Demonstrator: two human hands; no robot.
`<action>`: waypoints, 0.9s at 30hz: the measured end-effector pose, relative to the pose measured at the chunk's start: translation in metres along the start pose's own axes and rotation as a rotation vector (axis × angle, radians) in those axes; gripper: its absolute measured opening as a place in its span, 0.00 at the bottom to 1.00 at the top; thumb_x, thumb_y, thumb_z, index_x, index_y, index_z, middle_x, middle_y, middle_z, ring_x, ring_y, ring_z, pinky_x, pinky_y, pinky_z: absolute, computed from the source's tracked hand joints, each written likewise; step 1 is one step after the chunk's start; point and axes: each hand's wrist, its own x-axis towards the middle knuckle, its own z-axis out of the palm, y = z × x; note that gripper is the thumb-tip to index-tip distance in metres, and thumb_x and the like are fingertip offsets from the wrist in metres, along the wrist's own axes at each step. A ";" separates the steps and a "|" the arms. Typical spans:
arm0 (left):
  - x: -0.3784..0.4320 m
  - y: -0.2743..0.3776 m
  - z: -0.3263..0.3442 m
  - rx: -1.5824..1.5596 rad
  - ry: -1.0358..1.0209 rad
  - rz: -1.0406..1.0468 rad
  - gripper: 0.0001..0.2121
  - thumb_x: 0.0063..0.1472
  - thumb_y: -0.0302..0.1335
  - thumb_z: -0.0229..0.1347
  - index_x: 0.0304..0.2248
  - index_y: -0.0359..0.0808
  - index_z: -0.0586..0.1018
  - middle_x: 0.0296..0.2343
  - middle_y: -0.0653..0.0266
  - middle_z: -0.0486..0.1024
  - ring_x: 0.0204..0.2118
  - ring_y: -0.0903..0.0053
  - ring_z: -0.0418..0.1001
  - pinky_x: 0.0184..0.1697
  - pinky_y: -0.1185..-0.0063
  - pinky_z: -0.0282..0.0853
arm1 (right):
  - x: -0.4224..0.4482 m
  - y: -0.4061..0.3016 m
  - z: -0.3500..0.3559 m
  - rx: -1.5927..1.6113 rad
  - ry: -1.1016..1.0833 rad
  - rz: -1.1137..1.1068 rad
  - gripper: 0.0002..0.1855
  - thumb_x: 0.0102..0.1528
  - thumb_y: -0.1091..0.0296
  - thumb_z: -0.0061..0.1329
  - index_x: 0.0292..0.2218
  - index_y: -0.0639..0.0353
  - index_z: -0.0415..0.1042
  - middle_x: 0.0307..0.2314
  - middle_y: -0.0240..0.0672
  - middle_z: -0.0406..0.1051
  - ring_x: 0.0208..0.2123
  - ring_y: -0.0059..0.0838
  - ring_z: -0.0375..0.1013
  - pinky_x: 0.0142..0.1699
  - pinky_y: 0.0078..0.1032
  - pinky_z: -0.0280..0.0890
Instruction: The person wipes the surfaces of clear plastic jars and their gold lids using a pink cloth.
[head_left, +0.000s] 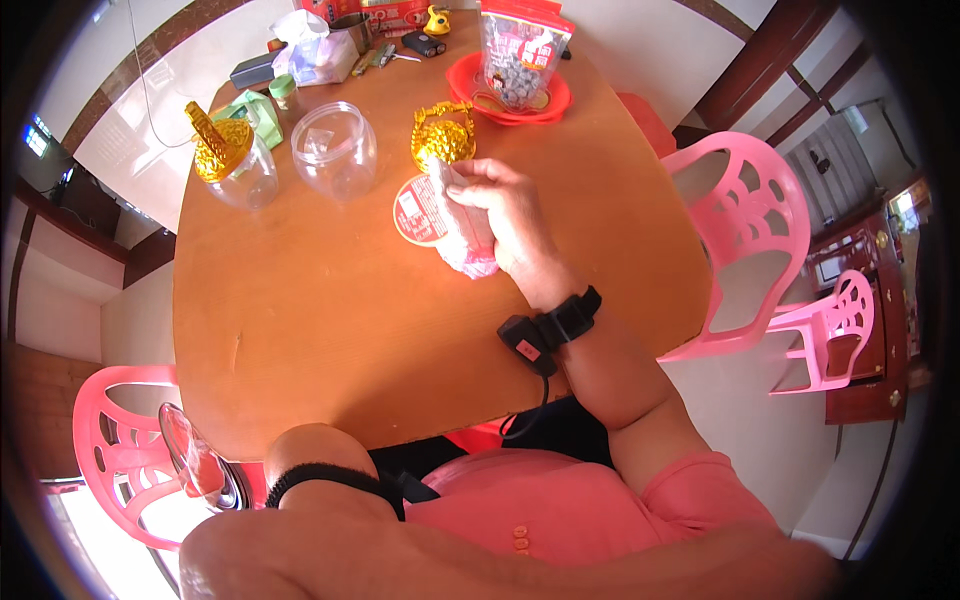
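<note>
My right hand (506, 214), a black strap and device at its wrist, pinches the upper part of a whitish and pink packet (469, 244) above the wooden table. A round disc with red printing (417, 210) lies just left of the packet, partly hidden by it. Behind the hand stands a gold embossed lid with a handle (443, 142). Farther left are an open clear plastic jar (334, 154) with a small packet visible through it, and a clear jar with a gold lid (225, 146). My left hand is out of view; the bent left arm shows at the lower left.
A red plastic bowl (559, 97) holds a bag of wrapped pieces (517, 64). A green-lidded jar (283, 90), tissue pack (326, 60), metal cup (352, 30) and black case (424, 43) stand at the far side. Pink plastic chairs (795, 202) flank the table (315, 322).
</note>
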 end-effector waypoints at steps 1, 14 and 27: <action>-0.002 0.002 0.001 0.005 -0.003 0.003 0.07 0.59 0.24 0.54 0.35 0.31 0.74 0.33 0.57 0.72 0.35 0.74 0.72 0.38 0.76 0.65 | 0.000 -0.001 0.001 -0.006 -0.001 0.004 0.16 0.49 0.79 0.53 0.42 0.71 0.71 0.30 0.40 0.75 0.29 0.27 0.76 0.36 0.25 0.71; 0.002 0.006 0.004 -0.043 -0.050 0.003 0.05 0.58 0.24 0.55 0.32 0.31 0.74 0.30 0.59 0.71 0.32 0.76 0.71 0.34 0.77 0.64 | 0.001 0.000 -0.002 -0.010 -0.023 0.005 0.16 0.50 0.78 0.53 0.42 0.70 0.71 0.31 0.38 0.75 0.30 0.25 0.76 0.38 0.23 0.70; 0.004 0.010 0.005 -0.080 -0.060 0.009 0.04 0.57 0.24 0.56 0.29 0.32 0.74 0.27 0.61 0.70 0.29 0.77 0.70 0.31 0.79 0.62 | 0.000 -0.001 0.000 -0.016 -0.034 0.005 0.17 0.49 0.78 0.54 0.42 0.70 0.71 0.31 0.38 0.75 0.31 0.25 0.75 0.38 0.23 0.70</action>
